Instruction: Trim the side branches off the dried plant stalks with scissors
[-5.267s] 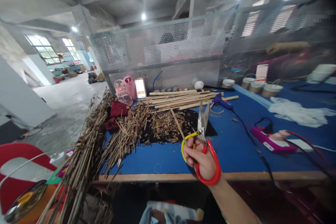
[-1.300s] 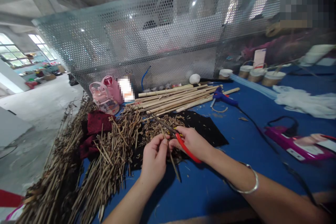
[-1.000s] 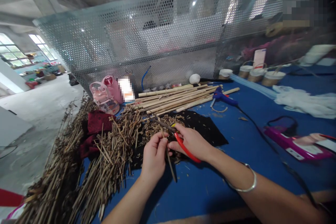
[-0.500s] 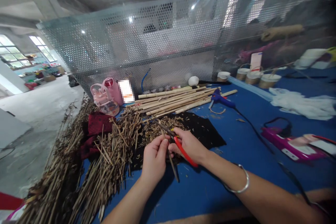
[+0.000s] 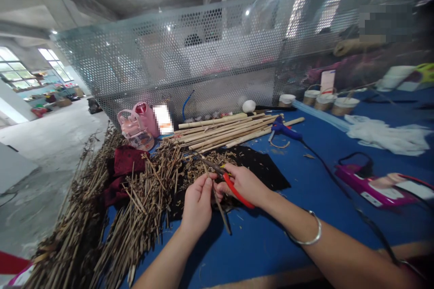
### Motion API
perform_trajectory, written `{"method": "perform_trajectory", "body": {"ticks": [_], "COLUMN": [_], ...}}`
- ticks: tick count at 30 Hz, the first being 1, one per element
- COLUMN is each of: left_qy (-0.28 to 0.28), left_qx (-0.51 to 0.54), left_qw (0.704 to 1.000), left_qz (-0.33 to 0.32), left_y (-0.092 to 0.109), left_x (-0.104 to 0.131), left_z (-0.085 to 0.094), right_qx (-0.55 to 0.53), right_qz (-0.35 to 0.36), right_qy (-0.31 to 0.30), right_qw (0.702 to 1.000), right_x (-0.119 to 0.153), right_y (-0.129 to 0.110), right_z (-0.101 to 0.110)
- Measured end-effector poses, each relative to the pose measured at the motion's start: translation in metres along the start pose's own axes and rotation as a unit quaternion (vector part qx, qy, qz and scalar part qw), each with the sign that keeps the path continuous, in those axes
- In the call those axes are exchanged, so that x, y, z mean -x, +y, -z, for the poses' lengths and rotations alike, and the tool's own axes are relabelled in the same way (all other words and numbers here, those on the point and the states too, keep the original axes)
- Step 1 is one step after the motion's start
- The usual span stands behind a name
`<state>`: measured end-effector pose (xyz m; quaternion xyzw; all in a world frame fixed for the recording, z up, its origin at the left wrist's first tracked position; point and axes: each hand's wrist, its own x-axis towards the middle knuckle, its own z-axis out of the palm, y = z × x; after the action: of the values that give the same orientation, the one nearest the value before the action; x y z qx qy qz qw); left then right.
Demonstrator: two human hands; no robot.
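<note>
Pinched between the fingertips of my left hand (image 5: pixel 198 203) is a thin dried stem (image 5: pixel 222 214), its lower end slanting down toward the blue table (image 5: pixel 257 244). My right hand (image 5: pixel 246 185) is closed around red-handled pruning shears (image 5: pixel 233 189), whose dark blades point up and left beside the stem's upper part. Both hands are close together over a black cloth (image 5: pixel 267 167) strewn with dried plant scraps (image 5: pixel 193 169). Whether the blades touch the stem, I cannot tell. Just left of my left hand lies a heap of dried stalks (image 5: pixel 145 207).
Pale wooden sticks (image 5: pixel 230 131) lie behind the cloth, with a blue glue gun (image 5: pixel 286 130) at their right end. A magenta power strip (image 5: pixel 376 187) and its cable are at the right. Pink containers (image 5: pixel 137 126) stand back left before a perforated metal screen (image 5: pixel 203 63).
My left hand has shifted slightly left and the stem's upper part with it. The shears stay in my right hand, almost in the same place.
</note>
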<state>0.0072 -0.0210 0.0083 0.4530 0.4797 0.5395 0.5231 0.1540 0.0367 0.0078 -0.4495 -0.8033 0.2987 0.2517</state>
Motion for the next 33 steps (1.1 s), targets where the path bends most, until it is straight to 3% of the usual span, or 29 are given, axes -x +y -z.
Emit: {"method": "perform_trajectory", "body": {"ticks": [5,11,20,25,33], "left_qy": [-0.033,-0.062,-0.029,0.001,0.048], "left_qx": [-0.002,0.012,-0.016,-0.020,-0.067], "left_qw": [0.999,0.998,0.999,1.000,0.996], "left_qz": [-0.009,0.010,0.003,0.009,-0.013], "left_y": [0.000,0.000,0.001,0.001,-0.004], "left_x": [0.000,-0.001,-0.002,-0.003,-0.005], "left_z": [0.001,0.002,0.002,0.001,0.003], "right_qx": [0.039,-0.021,-0.043,0.007,0.103], "right_qz": [0.031,0.023,0.018,0.000,0.026], "right_qy": [-0.020,-0.021,-0.002,0.009,0.016], "right_qw": [0.999,0.999,0.999,1.000,0.994], "right_x": [0.003,0.005,0.000,-0.001,0.003], "right_y": [-0.006,-0.005,0.006,0.003,-0.007], "right_z": [0.002,-0.001,-0.010,-0.006,-0.002]}}
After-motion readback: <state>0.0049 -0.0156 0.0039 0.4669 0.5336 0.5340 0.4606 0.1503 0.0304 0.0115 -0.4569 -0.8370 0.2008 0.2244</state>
